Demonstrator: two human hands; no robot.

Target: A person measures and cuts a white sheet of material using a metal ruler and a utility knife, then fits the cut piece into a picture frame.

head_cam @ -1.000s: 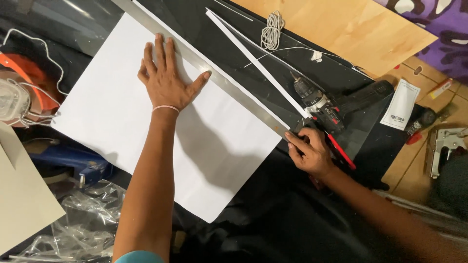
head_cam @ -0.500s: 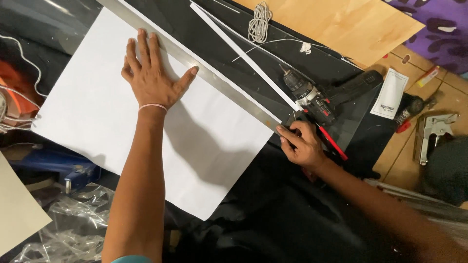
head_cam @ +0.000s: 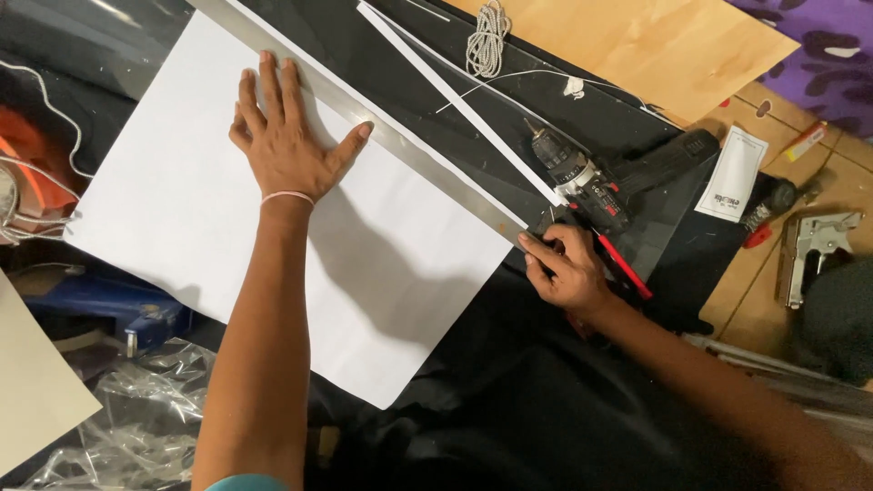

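Note:
A large white sheet [head_cam: 182,209] lies on a black surface. My left hand [head_cam: 284,145] presses flat on it, fingers spread, thumb against a long metal ruler [head_cam: 391,141] that runs along the sheet's far edge. My right hand [head_cam: 562,265] is closed at the ruler's lower right end, gripping a red-handled cutter [head_cam: 626,265] whose tip sits at the ruler's end. A thin white cut strip [head_cam: 455,95] lies just beyond the ruler.
A cordless drill [head_cam: 596,186] lies right behind my right hand. A coil of cord [head_cam: 487,35] and a plywood board [head_cam: 637,41] are at the top. A staple gun [head_cam: 809,245] and white card [head_cam: 732,173] sit right. Clear plastic wrap [head_cam: 136,418] lies lower left.
The view has shifted slightly. My right hand stays closed at the ruler's lower end, and my left hand keeps pressing flat on the sheet.

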